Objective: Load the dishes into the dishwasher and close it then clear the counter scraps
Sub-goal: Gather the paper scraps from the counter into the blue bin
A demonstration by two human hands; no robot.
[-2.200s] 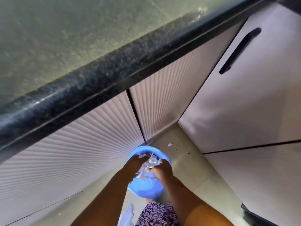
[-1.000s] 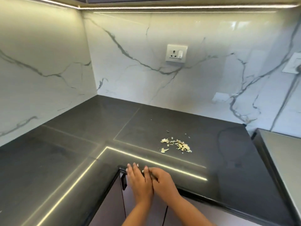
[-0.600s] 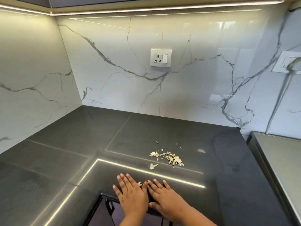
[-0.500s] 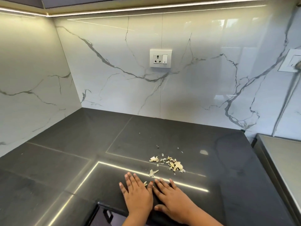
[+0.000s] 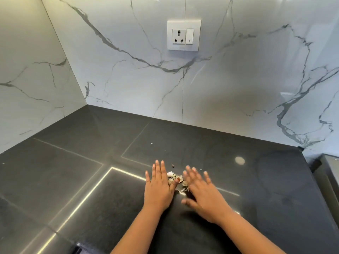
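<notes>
A small heap of pale, dry scraps (image 5: 176,180) lies on the dark stone counter (image 5: 91,180), in the gap between my two hands. My left hand (image 5: 159,187) lies flat on the counter just left of the heap, fingers straight and together. My right hand (image 5: 203,193) lies flat just right of it, fingers spread and blurred. Both palms face down and hold nothing. A dark crumb (image 5: 173,165) and a white fleck (image 5: 151,143) sit apart, farther back. No dishwasher or dishes are in view.
White marble walls meet in a corner at the back left. A wall socket with a switch (image 5: 183,35) sits above the counter. A grey appliance edge (image 5: 328,173) adjoins the counter at the right. A black cabinet handle (image 5: 78,251) shows below the counter's front edge.
Both hands slid forward from the counter's front edge to either side of the scraps, which now sit bunched between them. Earlier still, the hands were down in a blue bin on the floor.
</notes>
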